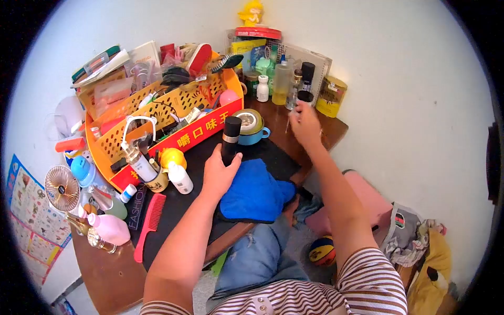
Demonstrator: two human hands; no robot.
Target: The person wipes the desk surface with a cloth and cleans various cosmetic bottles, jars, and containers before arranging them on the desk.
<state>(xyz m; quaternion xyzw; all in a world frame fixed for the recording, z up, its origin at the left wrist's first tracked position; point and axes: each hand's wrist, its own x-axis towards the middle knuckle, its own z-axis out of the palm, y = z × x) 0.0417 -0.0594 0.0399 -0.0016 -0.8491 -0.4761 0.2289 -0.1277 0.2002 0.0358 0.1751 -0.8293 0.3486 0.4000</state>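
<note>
My left hand (221, 169) is wrapped round a black cylindrical bottle (231, 137) with a silver band, held upright in front of the orange basket. Out to the right, my right hand (305, 123) has its fingers closed just below a small dark round-topped item (305, 96); whether it holds that item is unclear. A blue cloth (253, 193) lies near my left wrist. Behind the black bottle stands a blue mug (254, 137) with a roll of tape (248, 121) on top.
An orange basket (184, 107) full of items fills the back left. Bottles, including a white one (262, 88), and a yellow tin (331, 96) line the back right. A red comb (150, 226), pink bottle (109, 229) and small fan (62, 188) are at left.
</note>
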